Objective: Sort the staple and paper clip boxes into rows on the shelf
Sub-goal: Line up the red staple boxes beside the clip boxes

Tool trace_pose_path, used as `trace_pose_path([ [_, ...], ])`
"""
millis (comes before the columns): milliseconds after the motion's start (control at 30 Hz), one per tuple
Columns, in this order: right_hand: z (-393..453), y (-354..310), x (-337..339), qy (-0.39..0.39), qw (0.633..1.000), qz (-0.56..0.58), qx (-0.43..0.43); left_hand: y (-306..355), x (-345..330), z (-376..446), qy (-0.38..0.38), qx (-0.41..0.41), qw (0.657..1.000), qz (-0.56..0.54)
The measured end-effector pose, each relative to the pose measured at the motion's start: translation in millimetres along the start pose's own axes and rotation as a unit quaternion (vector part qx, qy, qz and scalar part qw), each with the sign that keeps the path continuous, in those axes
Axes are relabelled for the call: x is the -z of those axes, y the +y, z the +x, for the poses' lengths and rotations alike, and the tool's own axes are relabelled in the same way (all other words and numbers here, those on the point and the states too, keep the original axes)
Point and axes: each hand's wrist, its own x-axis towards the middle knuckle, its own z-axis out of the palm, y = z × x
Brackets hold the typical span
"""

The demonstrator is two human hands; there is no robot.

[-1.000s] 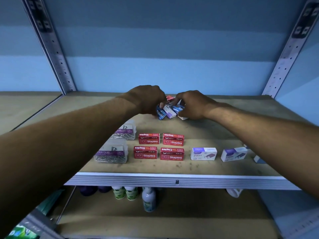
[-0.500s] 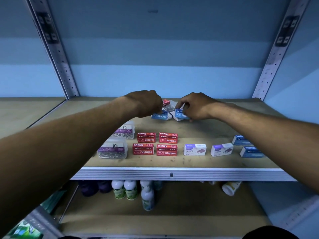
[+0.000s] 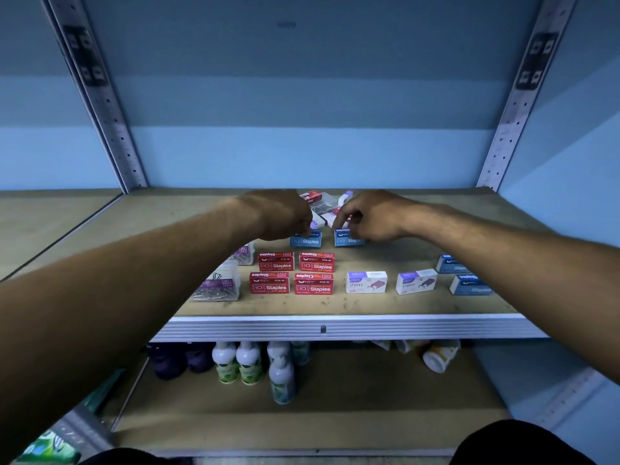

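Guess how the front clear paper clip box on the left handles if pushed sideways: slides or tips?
Probably slides: the clear paper clip box lies low and flat on the shelf. Its hard-looking walls suggest it stays stiff. The loose clips inside may shift and rattle, so it likely feels heavy for its size.
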Motion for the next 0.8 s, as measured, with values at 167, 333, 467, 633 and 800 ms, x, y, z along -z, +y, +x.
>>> trace_pose_path([
  [167, 0, 1, -7, -0.005, 1.000, -0.012, -0.003, 2, -6, -2, 0.000, -0.004, 1.000, -0.016],
  [333, -2, -1, -1, -0.009, 1.000, -0.009, -0.012, 3, -7, -5, 0.016, -0.004, 0.999, -0.044],
  [467, -4, -1, 5, -0.011, 1.000, 0.012, -0.025, 5, -1, -5, 0.032, -0.002, 0.995, -0.091],
  [633, -3, -1, 1, -0.012, 1.000, 0.013, -0.006, 11, 2, 0, 0.033, -0.008, 0.993, -0.111],
  [800, 0, 5, -6, 0.042, 0.999, 0.019, -0.008, 16, -2, 7, 0.040, 0.005, 0.993, -0.115],
])
